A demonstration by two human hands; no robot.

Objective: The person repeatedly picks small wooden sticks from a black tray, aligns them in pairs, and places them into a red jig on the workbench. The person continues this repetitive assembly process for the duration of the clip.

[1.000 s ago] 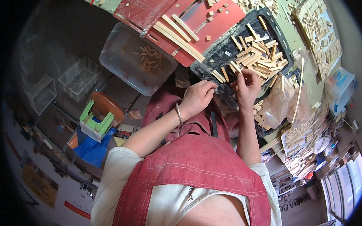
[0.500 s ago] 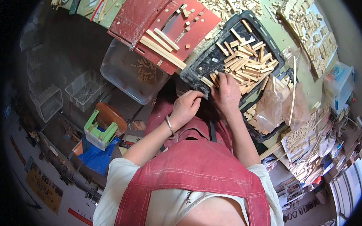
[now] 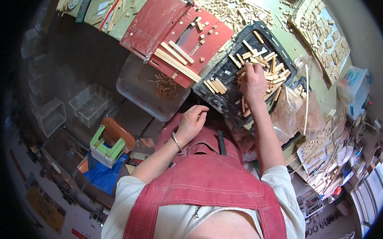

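A black plastic tray (image 3: 228,78) on the workbench holds a pile of short wooden sticks (image 3: 274,69). My right hand (image 3: 254,83) reaches over the tray, its fingers bent down among the sticks at the pile's left side; whatever they grip is hidden. Several sticks lie side by side as a small row (image 3: 215,86) in the tray's near left corner. Above my lap, short of the tray's near edge, my left hand (image 3: 193,123) is curled closed with no object showing in it. A metal bangle (image 3: 176,141) circles the left wrist.
Left of the tray stands a red machine table (image 3: 177,34) bearing long wooden strips (image 3: 176,62) and small blocks. A clear plastic bin (image 3: 132,94) with wooden pieces sits below it. Plastic bags (image 3: 285,115) lie right of the tray, and a board of blocks (image 3: 320,32) lies beyond.
My right hand has left the stick row at the tray's near corner and moved right and away, onto the pile. My left hand has drawn back slightly from the tray edge.
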